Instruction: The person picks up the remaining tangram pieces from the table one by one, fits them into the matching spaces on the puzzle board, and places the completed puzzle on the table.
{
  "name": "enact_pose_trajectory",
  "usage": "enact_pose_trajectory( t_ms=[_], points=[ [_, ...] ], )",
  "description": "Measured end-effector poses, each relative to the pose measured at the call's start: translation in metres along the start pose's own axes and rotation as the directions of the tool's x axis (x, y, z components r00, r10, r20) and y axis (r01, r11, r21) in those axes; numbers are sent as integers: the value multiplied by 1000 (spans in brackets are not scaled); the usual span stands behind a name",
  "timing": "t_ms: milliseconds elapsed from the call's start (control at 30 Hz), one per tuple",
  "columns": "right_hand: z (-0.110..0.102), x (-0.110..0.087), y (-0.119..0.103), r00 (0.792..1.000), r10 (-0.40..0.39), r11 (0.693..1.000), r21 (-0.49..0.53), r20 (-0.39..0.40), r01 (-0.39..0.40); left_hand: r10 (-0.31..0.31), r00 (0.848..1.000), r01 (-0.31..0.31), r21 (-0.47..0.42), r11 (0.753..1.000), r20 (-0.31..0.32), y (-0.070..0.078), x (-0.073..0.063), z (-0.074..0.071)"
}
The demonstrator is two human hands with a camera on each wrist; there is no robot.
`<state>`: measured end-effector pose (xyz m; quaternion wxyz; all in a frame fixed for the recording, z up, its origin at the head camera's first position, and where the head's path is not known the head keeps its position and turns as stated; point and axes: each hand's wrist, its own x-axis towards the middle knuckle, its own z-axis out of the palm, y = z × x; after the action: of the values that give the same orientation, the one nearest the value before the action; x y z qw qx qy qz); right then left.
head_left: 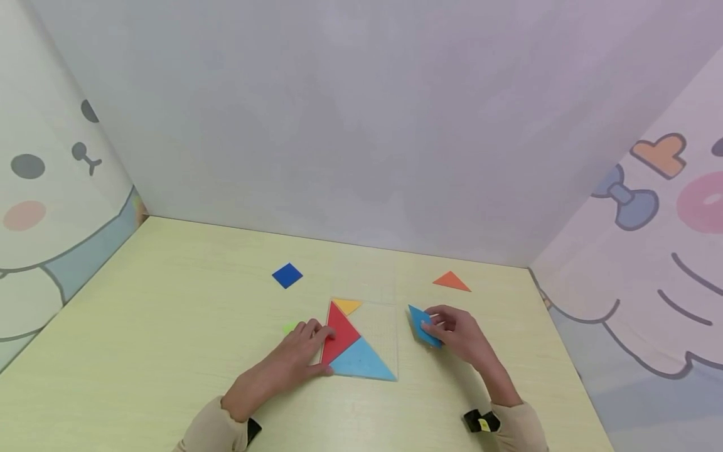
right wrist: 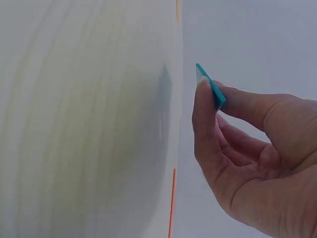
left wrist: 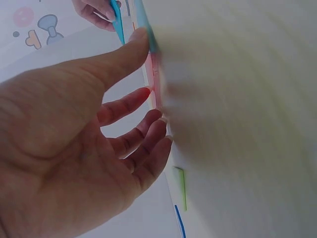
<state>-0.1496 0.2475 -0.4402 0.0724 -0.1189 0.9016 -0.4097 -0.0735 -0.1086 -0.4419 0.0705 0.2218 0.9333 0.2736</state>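
My right hand [head_left: 460, 333] pinches a blue tangram piece [head_left: 420, 323] between thumb and fingers, tilted above the table to the right of a clear square tray [head_left: 397, 342]. In the right wrist view the blue piece [right wrist: 217, 94] shows edge-on at the fingertips. My left hand [head_left: 296, 351] rests at the tray's left side, fingertips on the red triangle [head_left: 342, 333] and thumb by the lower left corner. Below the red piece, a light blue triangle [head_left: 364, 362] lies in the tray. A yellow triangle [head_left: 347, 306] sits at its top left.
A dark blue square [head_left: 287, 275] lies behind and left of the tray, and an orange triangle [head_left: 452, 281] behind and right. Partly hidden by the left hand is a green piece [head_left: 289, 328]. Walls [head_left: 339, 125] stand around the table's back and sides.
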Motion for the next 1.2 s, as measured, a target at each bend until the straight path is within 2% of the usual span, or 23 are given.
enact_pose_trajectory(
  t_ms=[300, 567, 1100, 1200],
  points=[
    [11, 1, -9, 999, 15, 995, 97, -49, -10, 8, 1000, -8, -1, 1000, -4, -1, 0, 1],
    [19, 1, -19, 998, 38, 990, 138, -55, -30, 16, 1000, -16, -2, 1000, -9, -1, 0, 2],
    [38, -3, -32, 998, 0, 994, 106, -61, 6, 21, 1000, -20, 5, 1000, -12, -2, 0, 3],
    [40, -3, -33, 999, 11, 995, 96, -48, -7, 19, 1000, -19, 7, 1000, -9, -3, 0, 2]
  ],
)
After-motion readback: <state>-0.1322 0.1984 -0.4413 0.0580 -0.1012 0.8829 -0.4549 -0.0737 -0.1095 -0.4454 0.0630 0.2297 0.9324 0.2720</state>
